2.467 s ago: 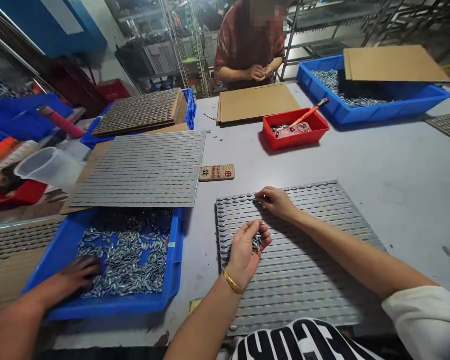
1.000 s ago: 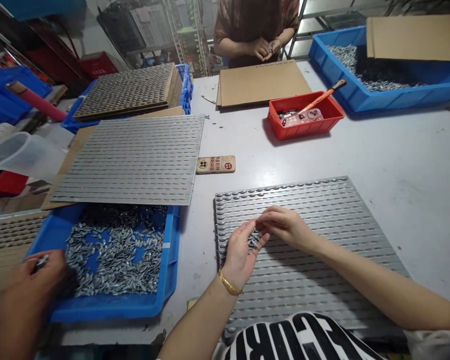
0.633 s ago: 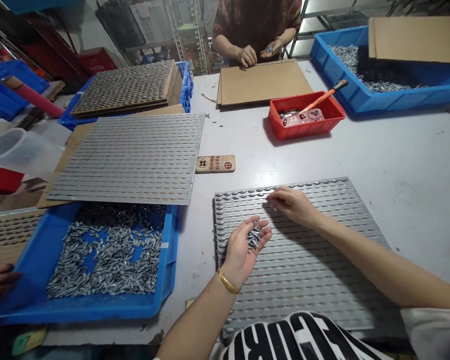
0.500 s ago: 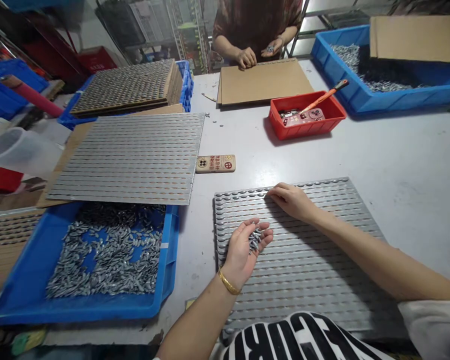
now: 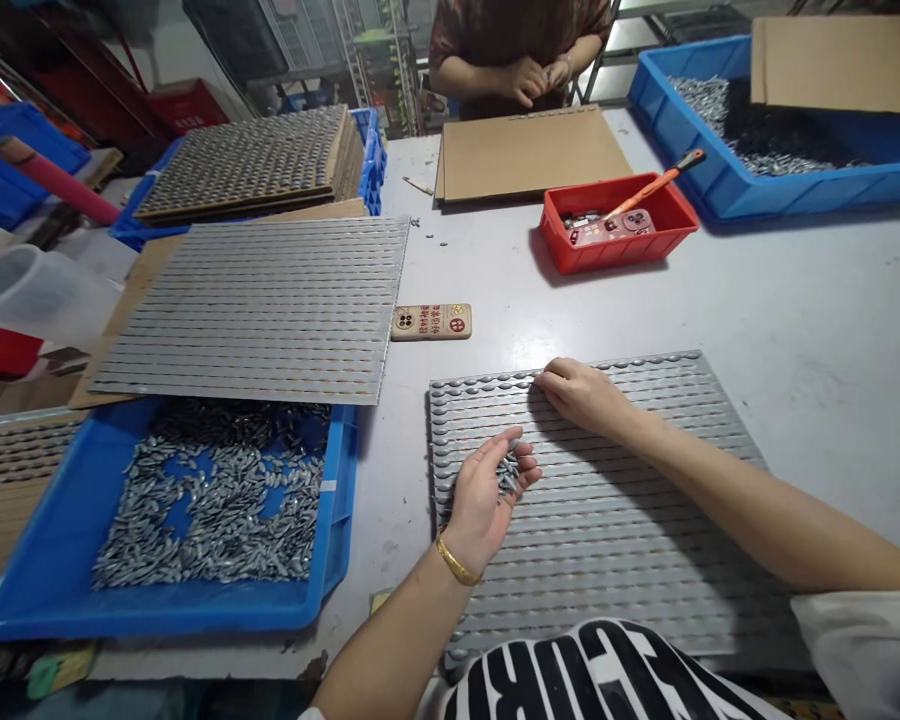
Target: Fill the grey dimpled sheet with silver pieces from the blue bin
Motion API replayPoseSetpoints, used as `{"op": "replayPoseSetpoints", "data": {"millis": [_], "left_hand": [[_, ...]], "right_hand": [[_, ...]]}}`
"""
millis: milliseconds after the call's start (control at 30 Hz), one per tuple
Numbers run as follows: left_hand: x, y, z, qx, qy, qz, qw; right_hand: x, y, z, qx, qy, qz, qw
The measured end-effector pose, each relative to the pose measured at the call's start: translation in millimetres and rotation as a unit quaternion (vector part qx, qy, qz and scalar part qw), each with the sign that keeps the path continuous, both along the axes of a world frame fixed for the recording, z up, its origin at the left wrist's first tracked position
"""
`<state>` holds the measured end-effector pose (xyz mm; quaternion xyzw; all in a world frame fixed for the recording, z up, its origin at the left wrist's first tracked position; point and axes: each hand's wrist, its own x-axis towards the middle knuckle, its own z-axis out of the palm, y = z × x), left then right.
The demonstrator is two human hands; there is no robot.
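My left hand (image 5: 484, 487), palm up and fingers curled, cups a small pile of grey spindle-shaped metal pieces (image 5: 507, 472). It hovers over the left part of a grey slotted board (image 5: 607, 520) lying on the table. Similar pieces sit in slots along the board's top and left edges. My right hand (image 5: 579, 393) rests at the upper rows, thumb and fingertips pinched together and pointing left. Whatever is between those fingertips is hidden.
At left, a blue bin (image 5: 337, 540) holds many loose metal pieces, with another slotted board (image 5: 255, 310) across its back. A wooden plaque (image 5: 432, 322), a red tray (image 5: 607, 255) and a second blue bin (image 5: 810, 195) stand beyond. Opposite, a person's hands (image 5: 536, 80) are above cardboard (image 5: 532, 160).
My right hand has shifted very slightly right along the upper rows. My left hand stays cupped with its fingers a bit more curled. The person opposite has brought both hands together.
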<state>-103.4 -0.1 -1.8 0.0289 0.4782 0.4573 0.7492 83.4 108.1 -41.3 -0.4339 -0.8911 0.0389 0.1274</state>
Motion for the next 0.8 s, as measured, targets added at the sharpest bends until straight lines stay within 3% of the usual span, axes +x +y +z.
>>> {"op": "replayPoseSetpoints", "data": {"millis": [233,367,500,567,800], "left_hand": [[2,-2,-3.5,0.014,0.01,-0.002,1.0],[1,-3,-3.6,0.027,0.011,-0.006,1.0],[2,-3,-5.9,0.046,0.014,0.001,0.999],[4,-4,-8.1,0.06,0.02,0.01,0.998],[6,-7,-9.0,0.041,0.025,0.035,0.998]], "right_hand": [[-1,2,-2.1,-0.018,0.032,-0.013,0.999],[-2,-8,8.9,-0.043,0.112,-0.021,0.993],[-11,-38,30.2,-0.153,0.261,0.023,0.953],[-18,-53,36.5,-0.197,0.285,0.048,0.937],[-33,-75,37.2,-0.079,0.163,0.055,0.982]]}}
